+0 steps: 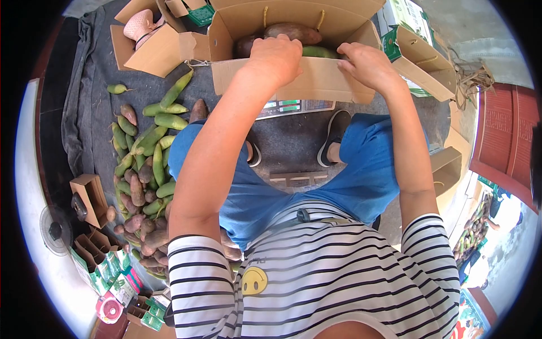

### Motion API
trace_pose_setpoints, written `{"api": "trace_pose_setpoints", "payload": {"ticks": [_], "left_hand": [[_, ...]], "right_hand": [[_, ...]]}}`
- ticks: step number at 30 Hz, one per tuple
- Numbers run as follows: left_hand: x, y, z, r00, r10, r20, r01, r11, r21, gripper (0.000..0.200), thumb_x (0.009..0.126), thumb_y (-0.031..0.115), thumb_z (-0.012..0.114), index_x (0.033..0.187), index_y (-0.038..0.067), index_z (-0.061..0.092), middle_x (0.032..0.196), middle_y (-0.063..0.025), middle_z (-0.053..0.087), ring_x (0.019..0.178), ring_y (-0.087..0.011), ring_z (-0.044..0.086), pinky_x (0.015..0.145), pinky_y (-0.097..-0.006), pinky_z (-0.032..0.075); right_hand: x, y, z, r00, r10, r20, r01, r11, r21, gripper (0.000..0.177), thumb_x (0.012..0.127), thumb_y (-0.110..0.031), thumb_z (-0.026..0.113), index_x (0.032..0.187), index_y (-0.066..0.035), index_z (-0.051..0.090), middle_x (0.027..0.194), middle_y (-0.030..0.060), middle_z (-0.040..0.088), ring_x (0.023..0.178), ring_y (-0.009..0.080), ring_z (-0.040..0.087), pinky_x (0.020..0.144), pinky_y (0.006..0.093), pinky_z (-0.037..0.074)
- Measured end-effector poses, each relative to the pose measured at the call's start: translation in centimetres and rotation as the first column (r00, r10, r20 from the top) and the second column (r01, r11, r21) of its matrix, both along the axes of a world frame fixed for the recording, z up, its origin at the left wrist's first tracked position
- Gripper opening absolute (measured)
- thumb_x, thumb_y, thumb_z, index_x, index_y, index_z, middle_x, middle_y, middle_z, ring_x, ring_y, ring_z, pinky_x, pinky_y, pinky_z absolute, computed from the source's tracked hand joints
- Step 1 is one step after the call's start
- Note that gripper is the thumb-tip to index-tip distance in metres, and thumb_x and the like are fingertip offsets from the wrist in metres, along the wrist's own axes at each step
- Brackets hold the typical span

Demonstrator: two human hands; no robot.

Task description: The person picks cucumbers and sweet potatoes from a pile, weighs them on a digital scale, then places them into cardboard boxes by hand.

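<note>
An open cardboard box (pixel 291 79) stands in front of me on a scale (pixel 316 105). Inside lie brown-skinned roots (pixel 296 33) and a green vegetable (pixel 319 52). My left hand (pixel 276 59) reaches over the box's near edge, its fingers bent down toward the contents; whatever its fingertips hold is hidden. At the right end of the green vegetable is my right hand (pixel 364 65), fingers apart, with thumb and fingertips by the box's near edge and nothing visible between them.
Green vegetables (pixel 169 121) and brown roots (pixel 148 226) are heaped on the dark cloth at left. Other open boxes stand at upper left (pixel 164 59), right (pixel 423 65) and left (pixel 93 192). A fan (pixel 55 230) is at far left. Another person (pixel 502 217) is at far right.
</note>
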State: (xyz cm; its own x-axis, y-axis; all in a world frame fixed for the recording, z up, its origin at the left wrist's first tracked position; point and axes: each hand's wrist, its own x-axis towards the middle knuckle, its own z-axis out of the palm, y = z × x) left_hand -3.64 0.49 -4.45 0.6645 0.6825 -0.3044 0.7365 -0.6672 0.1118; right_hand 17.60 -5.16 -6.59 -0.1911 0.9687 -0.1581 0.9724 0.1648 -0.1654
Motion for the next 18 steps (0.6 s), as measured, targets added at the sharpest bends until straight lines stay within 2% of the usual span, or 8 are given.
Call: {"api": "trace_pose_setpoints", "payload": {"ticks": [5, 18], "left_hand": [[0.03, 0.00, -0.01, 1.000, -0.010, -0.002, 0.010, 1.000, 0.015, 0.044, 0.084, 0.036, 0.064, 0.112, 0.004, 0.055, 0.109, -0.0180, 0.059, 0.102, -0.0323, 0.060, 0.084, -0.0429, 0.049], [0.07, -0.04, -0.13, 1.000, -0.014, 0.015, 0.013, 1.000, 0.020, 0.044, 0.084, 0.037, 0.063, 0.111, 0.003, 0.056, 0.108, -0.0182, 0.059, 0.101, -0.0327, 0.061, 0.083, -0.0430, 0.050]], "right_hand": [[-0.13, 0.01, 0.17, 1.000, -0.011, 0.022, 0.011, 1.000, -0.005, 0.030, 0.087, -0.025, 0.057, 0.108, -0.004, 0.060, 0.105, 0.0147, 0.063, 0.099, 0.0332, 0.059, 0.084, 0.0418, 0.047], [-0.20, 0.08, 0.31, 0.999, -0.018, 0.031, 0.018, 1.000, -0.025, 0.030, 0.087, -0.025, 0.058, 0.109, -0.004, 0.059, 0.104, 0.0147, 0.063, 0.098, 0.0337, 0.059, 0.084, 0.0422, 0.048]]}}
